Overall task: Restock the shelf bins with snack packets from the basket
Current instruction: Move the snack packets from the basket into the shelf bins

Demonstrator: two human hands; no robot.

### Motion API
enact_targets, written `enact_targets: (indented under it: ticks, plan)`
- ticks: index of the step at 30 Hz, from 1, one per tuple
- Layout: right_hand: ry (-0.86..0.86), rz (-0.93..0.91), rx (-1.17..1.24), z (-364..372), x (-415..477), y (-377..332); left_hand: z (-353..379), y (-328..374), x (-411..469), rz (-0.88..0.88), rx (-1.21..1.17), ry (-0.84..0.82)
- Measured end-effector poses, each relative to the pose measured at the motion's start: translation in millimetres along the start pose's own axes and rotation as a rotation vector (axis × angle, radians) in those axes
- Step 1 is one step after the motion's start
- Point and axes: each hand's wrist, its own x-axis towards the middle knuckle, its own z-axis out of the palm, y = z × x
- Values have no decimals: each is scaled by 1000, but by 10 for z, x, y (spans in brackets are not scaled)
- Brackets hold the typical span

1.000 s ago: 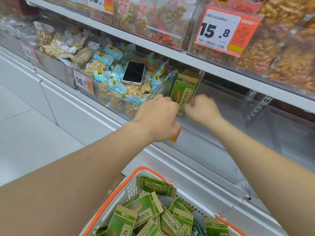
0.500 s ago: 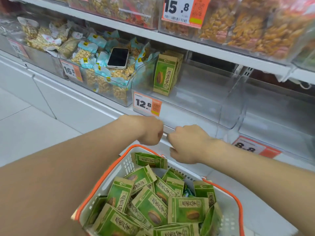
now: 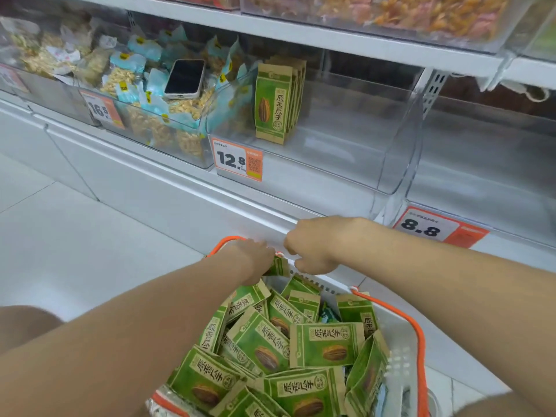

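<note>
Left hand (image 3: 249, 257), grip clamped on a packet (image 3: 280, 266); right hand (image 3: 313, 246) curled, grip contents unclear; stand it upright against the shelved row (image 3: 273, 106).

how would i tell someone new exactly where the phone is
Under the white shelf board, find the clear bin carrying the 16.5 price tag. The phone lies screen up on the blue-topped nut packets in it. It is the only flat, dark, glossy slab among crinkled bags.

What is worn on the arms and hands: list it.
The left forearm and right forearm are bare, no sleeves in view. The left hand and right hand carry no gloves; no watch or bracelet at either wrist. Rings cannot be judged.
</note>
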Motion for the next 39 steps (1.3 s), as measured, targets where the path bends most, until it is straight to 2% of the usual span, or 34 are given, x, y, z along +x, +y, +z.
enact_targets:
  ticks: [7, 10, 14, 19, 23, 28, 32, 35, 37, 39]
  plan:
    - [-21, -31, 10, 17, 23, 52, 82, 65, 131, 110, 277, 182]
    - [-25, -24, 11, 52, 33, 83, 55, 102, 118, 70, 277, 143]
    - [-22, -11, 19, 29, 11, 113, 10, 29, 90, 56, 245, 168]
    - [26, -25, 37, -67, -105, 87, -84, -108, 4, 58, -156, 194]
    - [135, -66, 82, -162, -265, 79, -347, -267, -262, 80, -436, 111]
    - [346, -178, 263, -190, -378, 82, -760, -342, -714, 193, -707, 141]
    - [470, -156, 459, -241, -540, 31, -959, -505, -1026, 220, -988, 125]
    - [518, -113, 711, -272, -625, 24, -1145, -615, -1250, 243, -1068, 230]
    - [558, -88, 892, -322, -671, 26, -1252, -681, -1377, 200, -1076, 375]
    - [640, -59, 942, -377, -698, 18, -1303, -754, -1435, 126, -1162, 520]
